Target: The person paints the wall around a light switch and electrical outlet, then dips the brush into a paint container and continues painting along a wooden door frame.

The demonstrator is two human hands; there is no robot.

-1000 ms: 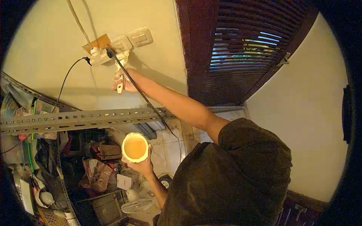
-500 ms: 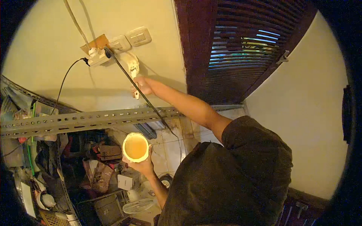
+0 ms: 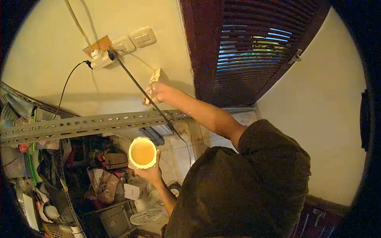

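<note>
My left hand [image 3: 150,173] is wrapped round a pale round tub [image 3: 131,155], held upright with its mouth toward me. Yellowish-cream liquid, seemingly paint, shows inside the tub. Higher up, my right hand [image 3: 155,93] grips a paintbrush [image 3: 156,74] by its handle, with cream paint on the brush. The brush head points up along the cream wall [image 3: 119,85], close to its surface; whether the bristles touch cannot be made out. A dark cable [image 3: 137,84] crosses in front of the right hand's fingers.
A plugged-in white adapter [image 3: 101,59] and switch plates [image 3: 143,37] sit on the wall above. A perforated metal shelf beam [image 3: 91,123] runs below the brush. Cluttered goods and a white fan [image 3: 146,216] stand lower left. A dark louvred shutter [image 3: 254,51] is at right.
My right hand has shifted slightly right and down with the paintbrush, whose head has dropped away from below the switches and now tilts right. The left hand holds the tub almost unmoved.
</note>
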